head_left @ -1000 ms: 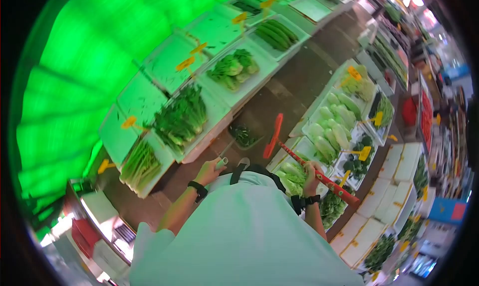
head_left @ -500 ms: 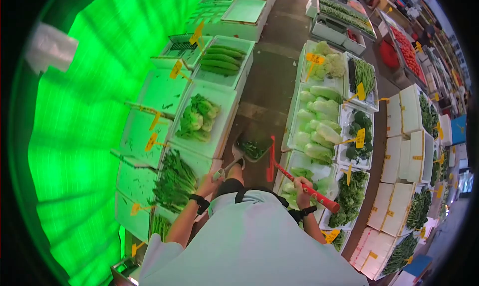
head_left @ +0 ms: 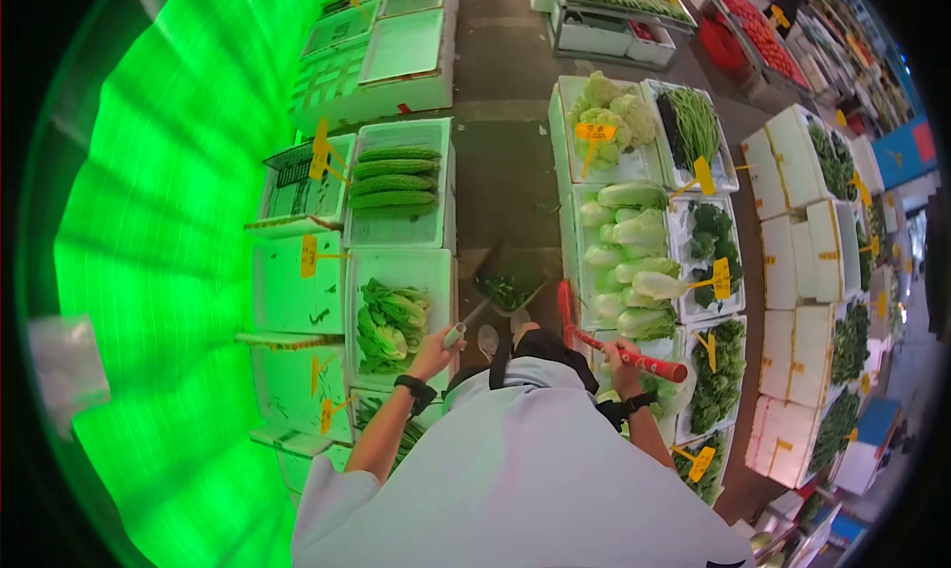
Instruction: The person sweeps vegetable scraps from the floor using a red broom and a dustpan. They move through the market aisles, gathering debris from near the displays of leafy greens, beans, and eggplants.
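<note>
My left hand (head_left: 434, 355) is closed round the pale end of the handle of a long-handled dustpan (head_left: 507, 264). The pan is low over the aisle floor in front of my feet, with green leaf scraps (head_left: 505, 292) in it. In my right hand (head_left: 623, 368) is the red handle of a broom (head_left: 649, 364). Its red head (head_left: 566, 309) is right of the pan, beside the white trays. Leafy greens (head_left: 392, 322) lie in a tray just ahead of my left hand, and Chinese cabbages (head_left: 634, 256) lie ahead of my right.
A dark aisle floor (head_left: 505, 182) runs ahead between rows of white foam trays. Bitter melons (head_left: 394, 184) are on the left, cauliflower (head_left: 606, 112) on the right. Yellow price tags (head_left: 722, 279) stick up from the trays. A green-lit sheet (head_left: 178, 221) hangs at the left. A person (head_left: 790, 1) is far right.
My view has moved forward along the aisle and turned, so the trays on both sides shift. The broom head sits a little farther right of the pan. Both hands keep their hold.
</note>
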Motion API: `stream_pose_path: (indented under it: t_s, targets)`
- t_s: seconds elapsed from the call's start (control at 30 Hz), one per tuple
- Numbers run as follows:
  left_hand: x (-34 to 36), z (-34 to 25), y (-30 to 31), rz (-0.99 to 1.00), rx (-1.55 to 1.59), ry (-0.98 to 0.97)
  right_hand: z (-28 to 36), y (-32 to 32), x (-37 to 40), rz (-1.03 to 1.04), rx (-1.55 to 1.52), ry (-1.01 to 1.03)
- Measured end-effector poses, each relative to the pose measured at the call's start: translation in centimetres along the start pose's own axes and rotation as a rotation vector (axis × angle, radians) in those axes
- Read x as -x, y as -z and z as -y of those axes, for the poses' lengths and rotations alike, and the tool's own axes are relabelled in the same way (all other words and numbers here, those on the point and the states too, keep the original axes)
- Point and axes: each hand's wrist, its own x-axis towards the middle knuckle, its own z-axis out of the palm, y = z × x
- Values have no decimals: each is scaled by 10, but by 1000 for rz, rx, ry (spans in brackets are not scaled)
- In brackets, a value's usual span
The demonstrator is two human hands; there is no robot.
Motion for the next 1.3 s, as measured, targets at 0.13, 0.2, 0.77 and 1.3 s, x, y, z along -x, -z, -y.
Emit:
stream_pose_path:
  t_s: [0.13,0.2,0.77,1.3]
  targets:
    - [-96,-3,37,67,-21,-19,16,-24,-57,-24,31,-52]
    - [-150,7,53,135,-123,3,9,-37,-87,-58,-4,-68]
    - [-605,-42,122,623,-620,-239,65,-142,-382,-359,-92,-122]
    - [-768,-23,11,850,-915,-260,111,-268,-573,-290,-119,-29]
